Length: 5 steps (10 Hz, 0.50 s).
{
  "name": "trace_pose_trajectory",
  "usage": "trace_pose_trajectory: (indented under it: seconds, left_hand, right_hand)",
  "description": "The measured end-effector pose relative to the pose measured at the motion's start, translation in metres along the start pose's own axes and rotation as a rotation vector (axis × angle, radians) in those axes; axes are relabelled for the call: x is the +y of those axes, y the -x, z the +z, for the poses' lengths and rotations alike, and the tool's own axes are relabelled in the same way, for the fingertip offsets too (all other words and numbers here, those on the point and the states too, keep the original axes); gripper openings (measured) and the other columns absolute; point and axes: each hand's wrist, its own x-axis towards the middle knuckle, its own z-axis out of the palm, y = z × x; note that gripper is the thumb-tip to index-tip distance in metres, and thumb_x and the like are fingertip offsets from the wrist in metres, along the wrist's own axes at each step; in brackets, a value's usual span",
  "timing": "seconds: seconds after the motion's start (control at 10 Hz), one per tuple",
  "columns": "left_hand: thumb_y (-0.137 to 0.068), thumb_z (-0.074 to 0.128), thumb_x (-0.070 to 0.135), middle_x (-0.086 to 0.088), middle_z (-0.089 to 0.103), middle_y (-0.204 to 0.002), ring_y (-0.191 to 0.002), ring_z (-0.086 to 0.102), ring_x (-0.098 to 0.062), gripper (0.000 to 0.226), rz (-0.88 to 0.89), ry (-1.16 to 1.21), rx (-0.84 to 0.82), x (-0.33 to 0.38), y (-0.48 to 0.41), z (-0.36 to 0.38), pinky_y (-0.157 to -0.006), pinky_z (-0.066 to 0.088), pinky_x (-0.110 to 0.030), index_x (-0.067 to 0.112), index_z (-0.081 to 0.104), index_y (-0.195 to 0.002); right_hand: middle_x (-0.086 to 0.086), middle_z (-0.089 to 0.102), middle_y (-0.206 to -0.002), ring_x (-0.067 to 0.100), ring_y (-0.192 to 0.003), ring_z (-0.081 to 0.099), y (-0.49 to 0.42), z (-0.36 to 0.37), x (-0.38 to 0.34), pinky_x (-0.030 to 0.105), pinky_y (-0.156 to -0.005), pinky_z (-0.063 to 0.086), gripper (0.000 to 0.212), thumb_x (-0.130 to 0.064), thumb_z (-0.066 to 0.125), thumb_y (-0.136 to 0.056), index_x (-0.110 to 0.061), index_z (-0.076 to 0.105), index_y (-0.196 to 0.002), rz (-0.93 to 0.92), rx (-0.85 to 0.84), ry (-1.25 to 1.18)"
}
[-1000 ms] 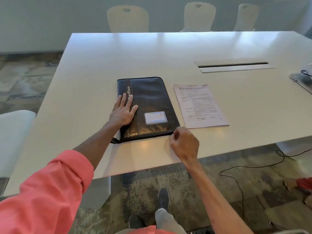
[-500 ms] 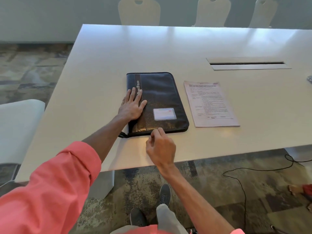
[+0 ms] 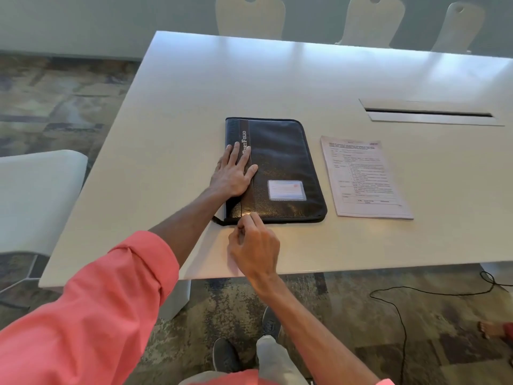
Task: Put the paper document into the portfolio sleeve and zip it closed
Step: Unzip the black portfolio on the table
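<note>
A black zip portfolio (image 3: pixel 280 151) lies shut on the white table (image 3: pixel 177 112), its spine to the left. My left hand (image 3: pixel 234 173) rests flat on its left side with the fingers spread. At the portfolio's near edge, close to the left corner, my right hand (image 3: pixel 254 243) has its fingertips pinched together on the zipper line; the pull itself is hidden under the fingers. A short black tab (image 3: pixel 219 220) sticks out at that corner. The printed paper document (image 3: pixel 363 179) lies flat on the table just right of the portfolio, untouched.
A cable slot (image 3: pixel 430 113) is set into the table at the back right. Pale chairs (image 3: pixel 249 15) stand behind the table, and another seat (image 3: pixel 36 195) is at my left. A black cable (image 3: pixel 402 315) runs over the carpet below.
My right hand has slid left along the portfolio's near edge, from the right corner to near the left corner, fingers pinched throughout. My left hand has stayed flat on the cover.
</note>
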Motion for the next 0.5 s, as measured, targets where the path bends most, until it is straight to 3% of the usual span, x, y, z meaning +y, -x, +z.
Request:
trace_pose_trajectory:
  seconds: [0.3,0.5]
  left_hand:
    - [-0.116,0.023,0.061,0.001,-0.017,-0.184,-0.169,-0.021,-0.02,0.07,0.019,-0.012,0.025,-0.0035,-0.0021,0.0029,-0.139,-0.003,-0.048,0.034,0.0,-0.176]
    - [-0.115,0.027,0.062,-0.001,-0.019,-0.183,-0.169,-0.023,-0.021,0.074,0.029,0.021,-0.029,-0.0043,-0.005,-0.0018,-0.139,-0.006,-0.048,0.032,-0.002,-0.176]
  right_hand:
    - [-0.006,0.064,-0.089,0.015,-0.063,0.058,-0.0024,0.0039,-0.0083,0.029,-0.058,0.052,0.006,-0.019,0.072,-0.09,-0.017,0.066,-0.089,0.017,-0.002,-0.031]
    - [-0.011,0.067,-0.091,0.01,-0.068,0.061,0.0023,0.0053,-0.0026,0.03,-0.066,0.056,0.004,-0.025,0.073,-0.095,-0.023,0.069,-0.095,0.015,0.032,0.003]
